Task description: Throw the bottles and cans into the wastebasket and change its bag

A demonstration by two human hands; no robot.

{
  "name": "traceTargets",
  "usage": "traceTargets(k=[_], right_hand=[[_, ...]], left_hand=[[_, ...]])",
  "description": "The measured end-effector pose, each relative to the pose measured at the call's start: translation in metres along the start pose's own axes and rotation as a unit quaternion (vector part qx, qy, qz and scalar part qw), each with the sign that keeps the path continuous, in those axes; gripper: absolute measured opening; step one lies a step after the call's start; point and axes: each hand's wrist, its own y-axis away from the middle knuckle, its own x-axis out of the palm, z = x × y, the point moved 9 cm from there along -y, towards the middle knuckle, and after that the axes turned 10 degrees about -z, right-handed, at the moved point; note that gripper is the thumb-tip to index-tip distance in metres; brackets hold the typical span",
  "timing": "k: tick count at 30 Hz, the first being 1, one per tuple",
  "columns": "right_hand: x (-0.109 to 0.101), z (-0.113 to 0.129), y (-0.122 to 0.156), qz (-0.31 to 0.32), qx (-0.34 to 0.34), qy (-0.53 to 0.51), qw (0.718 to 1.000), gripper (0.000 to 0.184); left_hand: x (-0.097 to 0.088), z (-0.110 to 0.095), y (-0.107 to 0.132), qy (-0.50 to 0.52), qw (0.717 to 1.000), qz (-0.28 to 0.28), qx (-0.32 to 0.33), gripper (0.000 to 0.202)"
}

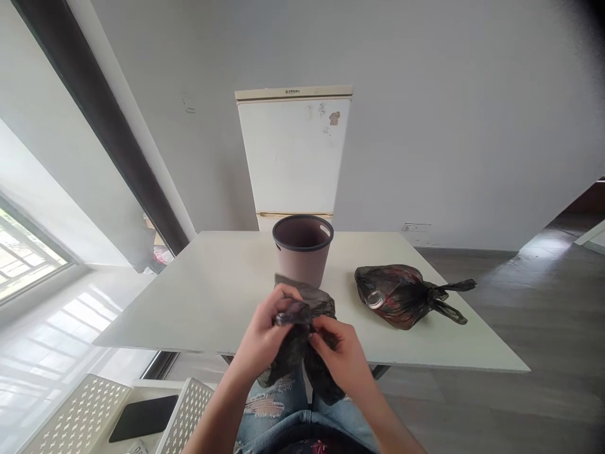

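Observation:
Both my hands grip a thin black plastic bag [324, 378] over the table's front edge, above my lap. My left hand [269, 325] is closed around a bunched part of it. The fingers of my right hand [343, 353] pinch the film just beside the left ones. Behind the bag stands a pinkish bin [302, 261] with a dark rim and a handle hole, upright; its inside looks bare of any liner. To the right lies a knotted black garbage bag [399, 296], filled, with a can end showing through the film.
The white table [212, 284] carries the bin and the bags. A white fridge [293, 157] stands behind it against the grey wall. At lower left is a white perforated basket [85, 416] holding a dark flat object [144, 417].

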Motion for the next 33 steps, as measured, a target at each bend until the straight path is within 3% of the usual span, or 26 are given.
traceTargets(k=[2,4,7,11,14,17,19,23,24,26,28,31,33], right_hand=[[-0.024,-0.013,-0.006,-0.077,0.031,-0.048,0.995,0.025],[-0.059,-0.023,-0.007,-0.188,0.054,-0.058,0.979,0.031],[-0.102,-0.027,-0.003,-0.292,0.068,-0.02,0.954,0.036],[-0.127,-0.033,-0.005,-0.321,0.102,-0.073,0.939,0.044],[-0.126,-0.045,-0.008,-0.314,0.165,-0.187,0.916,0.051],[-0.118,-0.049,-0.009,-0.306,0.192,-0.261,0.895,0.052],[-0.109,-0.048,-0.01,-0.28,0.199,-0.282,0.896,0.05],[-0.085,-0.039,-0.008,-0.171,0.205,-0.331,0.905,0.04],[-0.081,-0.036,-0.007,-0.144,0.209,-0.34,0.905,0.037],[-0.076,-0.031,-0.003,-0.108,0.225,-0.346,0.904,0.033],[-0.08,-0.034,0.0,-0.109,0.253,-0.341,0.899,0.036],[-0.092,-0.049,-0.001,-0.133,0.294,-0.312,0.894,0.048],[-0.105,-0.059,-0.005,-0.168,0.286,-0.261,0.907,0.043]], left_hand=[[0.008,-0.001,0.013,-0.089,0.993,0.076,0.028,0.024],[0.004,0.004,0.022,-0.148,0.984,0.097,0.03,0.022],[-0.018,0.011,0.026,-0.175,0.983,0.058,0.015,0.022],[-0.051,0.012,0.016,-0.149,0.989,-0.01,0.025,0.029],[-0.077,0.012,0.004,-0.199,0.974,-0.095,0.042,0.035],[-0.083,0.02,-0.004,-0.312,0.939,-0.136,0.043,0.038],[-0.072,0.028,-0.006,-0.332,0.934,-0.127,0.044,0.049],[-0.033,0.041,-0.004,-0.289,0.954,-0.065,0.053,0.076],[-0.026,0.045,-0.004,-0.28,0.958,-0.051,0.047,0.072],[-0.02,0.049,-0.005,-0.271,0.96,-0.048,0.043,0.043],[-0.028,0.047,-0.006,-0.27,0.957,-0.089,0.059,0.023],[-0.048,0.034,-0.005,-0.248,0.949,-0.172,0.09,0.019],[-0.058,0.023,-0.003,-0.235,0.942,-0.211,0.112,0.016]])
